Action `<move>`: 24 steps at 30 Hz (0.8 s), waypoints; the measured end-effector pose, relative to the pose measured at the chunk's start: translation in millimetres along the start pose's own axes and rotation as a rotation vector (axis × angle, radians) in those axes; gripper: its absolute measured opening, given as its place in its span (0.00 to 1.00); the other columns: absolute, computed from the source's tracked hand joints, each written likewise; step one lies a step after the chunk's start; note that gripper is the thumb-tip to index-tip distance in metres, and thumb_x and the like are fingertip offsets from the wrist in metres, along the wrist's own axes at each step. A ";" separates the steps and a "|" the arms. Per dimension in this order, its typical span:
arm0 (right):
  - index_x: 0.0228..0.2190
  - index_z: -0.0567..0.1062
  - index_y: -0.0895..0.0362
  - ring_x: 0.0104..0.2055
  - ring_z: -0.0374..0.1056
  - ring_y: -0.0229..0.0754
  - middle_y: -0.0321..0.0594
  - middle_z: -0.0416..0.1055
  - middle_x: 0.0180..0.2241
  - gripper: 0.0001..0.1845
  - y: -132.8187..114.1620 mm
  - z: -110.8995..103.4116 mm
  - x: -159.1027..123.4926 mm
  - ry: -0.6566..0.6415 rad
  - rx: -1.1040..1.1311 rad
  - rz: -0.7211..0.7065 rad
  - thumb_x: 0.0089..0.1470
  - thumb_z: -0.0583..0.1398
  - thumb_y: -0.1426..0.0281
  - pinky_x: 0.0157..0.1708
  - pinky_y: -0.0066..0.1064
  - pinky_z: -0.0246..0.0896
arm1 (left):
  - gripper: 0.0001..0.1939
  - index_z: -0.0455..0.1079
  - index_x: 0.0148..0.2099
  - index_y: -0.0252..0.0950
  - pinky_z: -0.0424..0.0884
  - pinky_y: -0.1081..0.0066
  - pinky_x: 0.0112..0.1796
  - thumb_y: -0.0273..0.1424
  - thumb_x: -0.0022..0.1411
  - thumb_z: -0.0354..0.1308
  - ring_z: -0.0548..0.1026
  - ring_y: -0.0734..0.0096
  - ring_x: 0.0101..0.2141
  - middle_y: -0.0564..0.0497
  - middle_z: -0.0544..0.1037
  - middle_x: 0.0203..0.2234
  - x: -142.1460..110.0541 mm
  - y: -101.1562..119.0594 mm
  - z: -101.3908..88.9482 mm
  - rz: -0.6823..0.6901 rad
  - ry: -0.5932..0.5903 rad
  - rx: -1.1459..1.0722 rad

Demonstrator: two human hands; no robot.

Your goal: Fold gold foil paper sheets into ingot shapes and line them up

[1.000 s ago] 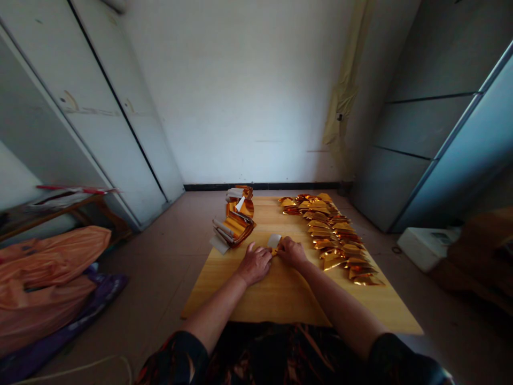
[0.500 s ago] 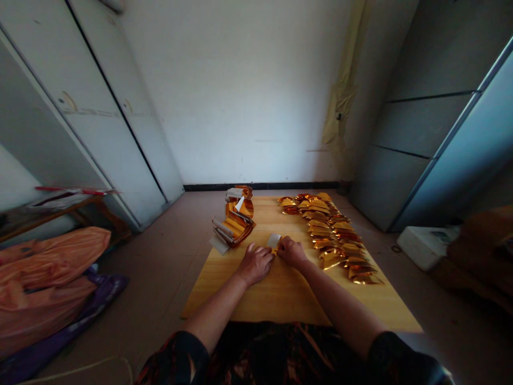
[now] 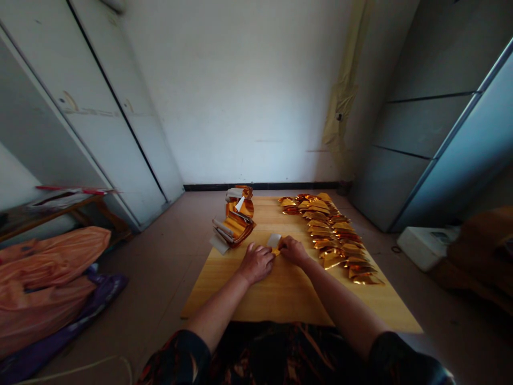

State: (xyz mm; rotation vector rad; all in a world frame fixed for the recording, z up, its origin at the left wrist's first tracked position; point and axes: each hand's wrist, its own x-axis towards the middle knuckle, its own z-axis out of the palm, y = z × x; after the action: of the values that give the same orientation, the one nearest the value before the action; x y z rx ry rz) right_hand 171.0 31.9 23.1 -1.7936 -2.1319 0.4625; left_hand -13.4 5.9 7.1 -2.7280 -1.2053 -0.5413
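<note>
Dark patterned sleeves [image 3: 180, 350] frame the near side, with bare forearms reaching to the grip over a pale, wood-grained board [image 3: 280, 302]. The left hand [image 3: 257, 264] lies low, its fingers side by side at the left end of a small piece of paper [image 3: 274, 240], its thumb standing apart; whether it pinches the piece I cannot tell. The right hand [image 3: 292, 251] has its fingers bunched together, pinching the right end. The piece lies on the board between the fingertips: a narrow gold band shows in the grip, while a matt, pale grey-white flap extends just beyond it.

Right of the grip, and running farther away, folded gold pieces [image 3: 335, 231] overlap in rows, glossy as foil, with pointed ends and creased ridges. Left of and beyond the grip, a fanned stack of sheets [image 3: 239, 224] curves upward, showing amber sheen and dull grey edges.

Well left of the grip lies a crumpled orange plastic bag [image 3: 56, 262]; well right, a white box [image 3: 422, 248]. Farthest beyond stands a plain pale wall [image 3: 248, 101] with dark skirting [image 3: 256, 186].
</note>
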 end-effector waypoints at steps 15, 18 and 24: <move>0.37 0.76 0.54 0.46 0.63 0.41 0.40 0.72 0.43 0.11 3.2 -0.1 -5.4 0.073 -0.125 -0.114 0.55 0.55 0.71 0.43 0.29 0.53 | 0.11 0.75 0.34 0.40 0.57 0.57 0.46 0.33 0.63 0.52 0.71 0.64 0.39 0.48 0.78 0.33 14.6 14.9 -3.4 -0.158 0.002 0.008; 0.37 0.76 0.53 0.48 0.61 0.44 0.42 0.74 0.40 0.12 -1.2 -2.1 -13.2 0.102 -0.226 -0.092 0.57 0.53 0.68 0.44 0.33 0.51 | 0.09 0.75 0.33 0.38 0.57 0.56 0.46 0.32 0.61 0.54 0.70 0.62 0.39 0.46 0.77 0.32 20.7 18.8 -0.6 -0.243 0.005 0.032; 0.34 0.77 0.56 0.44 0.64 0.47 0.47 0.72 0.39 0.12 -21.1 -6.5 -27.6 0.033 -0.349 -0.146 0.56 0.54 0.67 0.43 0.37 0.51 | 0.10 0.74 0.34 0.37 0.58 0.57 0.44 0.29 0.62 0.51 0.69 0.61 0.40 0.46 0.76 0.33 24.4 11.1 -1.4 -0.394 0.003 0.080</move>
State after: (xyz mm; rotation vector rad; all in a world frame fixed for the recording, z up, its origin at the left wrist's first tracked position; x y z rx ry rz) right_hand 159.8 1.6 37.3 -1.7802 -2.4157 0.0238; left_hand 9.5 14.9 17.8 -2.4297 -1.7353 -0.5185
